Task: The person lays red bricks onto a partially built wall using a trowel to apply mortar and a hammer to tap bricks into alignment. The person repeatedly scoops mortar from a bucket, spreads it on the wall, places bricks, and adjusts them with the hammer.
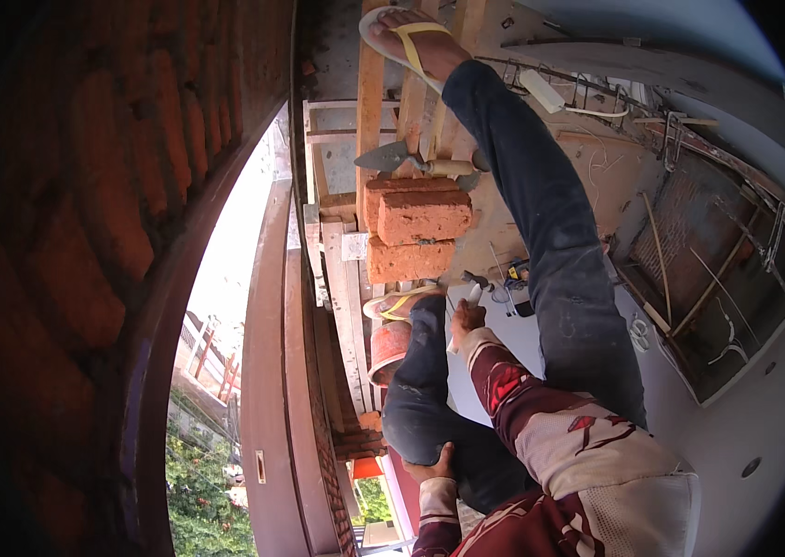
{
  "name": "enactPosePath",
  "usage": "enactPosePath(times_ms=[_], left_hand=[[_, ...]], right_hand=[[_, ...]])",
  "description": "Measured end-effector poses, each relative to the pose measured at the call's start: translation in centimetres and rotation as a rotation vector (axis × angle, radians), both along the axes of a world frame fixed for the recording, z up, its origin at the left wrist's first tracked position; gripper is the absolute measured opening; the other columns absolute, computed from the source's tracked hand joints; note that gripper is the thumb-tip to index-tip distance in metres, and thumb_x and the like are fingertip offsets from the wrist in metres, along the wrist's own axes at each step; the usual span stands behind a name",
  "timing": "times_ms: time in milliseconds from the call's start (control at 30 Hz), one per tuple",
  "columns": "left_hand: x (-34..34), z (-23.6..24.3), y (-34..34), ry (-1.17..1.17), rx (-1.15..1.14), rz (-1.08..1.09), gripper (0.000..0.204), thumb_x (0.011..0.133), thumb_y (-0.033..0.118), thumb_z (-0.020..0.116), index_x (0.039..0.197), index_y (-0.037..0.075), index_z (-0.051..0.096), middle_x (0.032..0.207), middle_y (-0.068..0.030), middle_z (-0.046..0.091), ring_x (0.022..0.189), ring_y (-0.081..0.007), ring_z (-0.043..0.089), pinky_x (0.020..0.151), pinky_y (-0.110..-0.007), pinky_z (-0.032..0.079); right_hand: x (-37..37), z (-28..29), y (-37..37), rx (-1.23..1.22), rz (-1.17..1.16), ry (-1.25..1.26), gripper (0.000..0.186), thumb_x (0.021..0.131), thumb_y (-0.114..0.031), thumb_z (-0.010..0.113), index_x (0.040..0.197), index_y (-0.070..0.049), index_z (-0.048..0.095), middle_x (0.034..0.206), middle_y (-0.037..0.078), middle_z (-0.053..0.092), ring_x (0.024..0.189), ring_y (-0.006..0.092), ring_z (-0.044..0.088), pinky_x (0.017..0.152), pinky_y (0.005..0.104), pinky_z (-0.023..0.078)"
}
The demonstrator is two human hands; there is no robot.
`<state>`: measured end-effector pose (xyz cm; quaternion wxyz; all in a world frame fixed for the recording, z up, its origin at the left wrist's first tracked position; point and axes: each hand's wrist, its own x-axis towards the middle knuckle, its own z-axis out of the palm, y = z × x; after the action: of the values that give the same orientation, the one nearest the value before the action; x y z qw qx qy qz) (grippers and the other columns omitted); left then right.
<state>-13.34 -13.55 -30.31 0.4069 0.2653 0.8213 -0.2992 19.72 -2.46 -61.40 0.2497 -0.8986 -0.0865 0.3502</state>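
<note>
My left hand (434, 464) grips my bent left leg (411, 418) near the knee. My right hand (467, 320) is closed on a narrow white object (472, 295), partly hidden by the fingers. A short stack of red bricks (420, 218) rests on wooden planks between my legs, with a pointed trowel (381, 158) lying just beyond it, its wooden handle toward the right. A red bucket (385, 348) sits beside my left leg, below my sandaled left foot (392, 304). My right leg (550, 241) stretches up the planks to a foot in a yellow-strapped flip-flop.
A brick wall (86, 232) and wooden frame (272, 390) with a bright opening line the left side. Narrow planks (369, 84) span the middle. Down on the right lie tools (513, 283) and a rusty tray-like panel (661, 251) with metal rods and pieces.
</note>
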Motion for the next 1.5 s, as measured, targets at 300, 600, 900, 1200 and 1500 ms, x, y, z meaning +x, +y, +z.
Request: enactPosePath(times_ms=[300, 600, 900, 1200, 1500], left_hand=[[-2.6, -8.4, 2.9, -0.018, 0.054, -0.148, 0.106, 0.062, 0.041, 0.094, 0.138, -0.009, 0.038, 0.131, -0.0277, 0.056, 0.116, -0.0367, 0.06, 0.099, -0.042, 0.048], [30.8, -24.2, 29.6, -0.593, 0.641, 0.286, 0.035, 0.093, 0.008, 0.066, 0.125, 0.004, 0.053, 0.101, -0.0073, 0.065, 0.087, -0.0156, 0.061, 0.071, -0.03, 0.052], [63.9, -32.1, 40.3, -1.161, 0.189, 0.196, 0.031, 0.094, 0.031, 0.069, 0.109, 0.004, 0.063, 0.106, -0.0032, 0.065, 0.1, -0.0134, 0.06, 0.082, -0.031, 0.048], [77.3, -41.8, 39.4, -1.096, -0.091, 0.636, 0.031, 0.088, 0.048, 0.074, 0.101, 0.021, 0.064, 0.091, 0.0076, 0.051, 0.083, -0.0116, 0.047, 0.082, -0.035, 0.037], [80.5, -40.9, 40.9, -0.901, 0.184, 0.943, 0.029, 0.086, 0.023, 0.08, 0.105, 0.015, 0.06, 0.1, 0.0037, 0.068, 0.075, -0.01, 0.06, 0.053, -0.027, 0.04]], right_hand=[[-1.3, 18.6, 10.3, 0.297, -0.879, 0.913, 0.025, 0.1, -0.033, 0.058, 0.105, -0.008, 0.056, 0.087, 0.003, 0.051, 0.071, 0.0133, 0.049, 0.062, 0.0292, 0.042], [16.9, 21.8, 18.3, 0.737, -0.815, 0.86, 0.023, 0.1, -0.032, 0.063, 0.103, -0.011, 0.056, 0.073, -0.006, 0.045, 0.059, 0.0018, 0.043, 0.048, 0.02, 0.037], [26.6, 21.4, 21.7, 0.611, -1.337, 0.528, 0.022, 0.096, -0.028, 0.066, 0.101, -0.011, 0.052, 0.07, -0.004, 0.043, 0.049, 0.0054, 0.04, 0.042, 0.0229, 0.036], [31.1, 21.9, 24.8, 0.596, -1.258, 0.517, 0.016, 0.1, -0.018, 0.06, 0.112, -0.01, 0.053, 0.067, -0.004, 0.045, 0.047, 0.0059, 0.041, 0.041, 0.023, 0.037], [32.4, 22.3, 26.0, 0.578, -1.198, 0.398, 0.019, 0.1, -0.014, 0.06, 0.115, -0.007, 0.052, 0.067, -0.002, 0.046, 0.046, 0.0069, 0.042, 0.042, 0.0248, 0.04]])
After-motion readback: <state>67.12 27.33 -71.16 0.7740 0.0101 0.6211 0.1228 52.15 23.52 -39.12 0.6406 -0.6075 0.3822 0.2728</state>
